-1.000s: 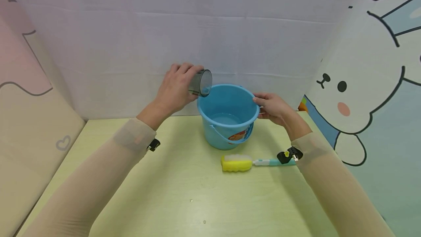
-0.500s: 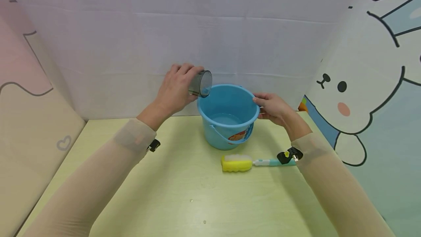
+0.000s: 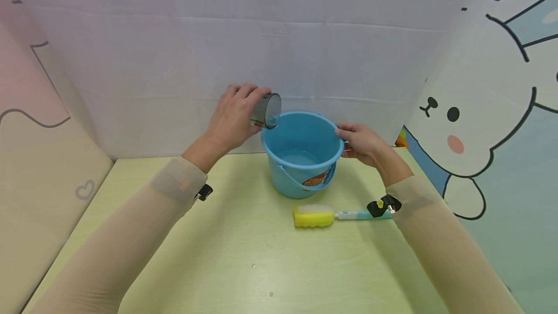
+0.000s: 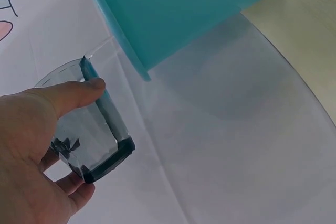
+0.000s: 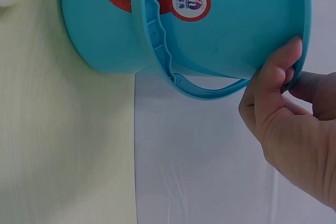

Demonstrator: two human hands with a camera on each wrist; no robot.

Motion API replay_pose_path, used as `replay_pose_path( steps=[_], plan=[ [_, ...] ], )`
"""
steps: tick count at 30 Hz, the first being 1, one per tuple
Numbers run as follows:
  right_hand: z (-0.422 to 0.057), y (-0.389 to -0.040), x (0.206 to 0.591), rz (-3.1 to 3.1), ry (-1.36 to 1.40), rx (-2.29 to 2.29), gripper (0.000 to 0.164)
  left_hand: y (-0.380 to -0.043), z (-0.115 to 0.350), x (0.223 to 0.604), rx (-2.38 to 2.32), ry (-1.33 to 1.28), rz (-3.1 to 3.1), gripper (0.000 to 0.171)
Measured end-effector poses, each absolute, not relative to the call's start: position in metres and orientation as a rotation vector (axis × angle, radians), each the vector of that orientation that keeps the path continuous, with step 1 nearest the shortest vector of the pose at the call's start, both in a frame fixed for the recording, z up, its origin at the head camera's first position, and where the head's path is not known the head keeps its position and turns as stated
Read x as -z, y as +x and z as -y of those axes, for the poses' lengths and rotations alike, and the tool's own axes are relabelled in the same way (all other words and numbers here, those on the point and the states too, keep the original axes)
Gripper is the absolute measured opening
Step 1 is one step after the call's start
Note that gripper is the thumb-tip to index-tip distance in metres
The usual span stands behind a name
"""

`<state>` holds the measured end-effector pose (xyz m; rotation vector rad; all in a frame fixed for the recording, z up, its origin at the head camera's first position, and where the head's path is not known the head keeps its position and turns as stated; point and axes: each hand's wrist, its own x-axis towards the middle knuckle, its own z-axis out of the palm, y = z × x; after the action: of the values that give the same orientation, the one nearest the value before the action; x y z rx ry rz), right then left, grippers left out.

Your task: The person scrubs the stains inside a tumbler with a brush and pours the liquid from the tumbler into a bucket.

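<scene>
A smoky see-through cup (image 3: pixel 266 110) lies tipped on its side in my left hand (image 3: pixel 235 115), its mouth at the left rim of a blue bucket (image 3: pixel 287 178). In the left wrist view, the thumb and fingers wrap round the cup (image 4: pixel 107 124), and a thin clear streak runs from its lip toward the bucket (image 4: pixel 173 9). Some clear liquid (image 3: pixel 301 157) covers the bucket's floor. My right hand (image 3: pixel 364 144) pinches the bucket's rim on the right. The right wrist view shows the thumb and fingers on either side of that rim, near the hanging handle (image 5: pixel 202 92).
In front of the bucket lies a brush with a yellow and white sponge head (image 3: pixel 314 216) and a teal handle (image 3: pixel 359 215). The pale table (image 3: pixel 209 256) ends at a white cloth wall (image 3: pixel 174 62). A printed panel (image 3: pixel 492 110) stands on the right.
</scene>
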<state>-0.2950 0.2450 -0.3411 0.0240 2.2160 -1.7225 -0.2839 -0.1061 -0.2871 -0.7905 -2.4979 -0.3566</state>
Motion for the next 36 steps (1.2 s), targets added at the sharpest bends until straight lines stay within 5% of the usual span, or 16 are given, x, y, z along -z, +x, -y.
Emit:
replay_pose_path(
  steps=[36],
  plan=[
    [-0.2448, -0.2947, 0.3399, -2.231, 0.024, 1.715, 0.055, -0.2855, 0.1029, 0.2863, 0.361, -0.789, 2.488, 0.085]
  ],
)
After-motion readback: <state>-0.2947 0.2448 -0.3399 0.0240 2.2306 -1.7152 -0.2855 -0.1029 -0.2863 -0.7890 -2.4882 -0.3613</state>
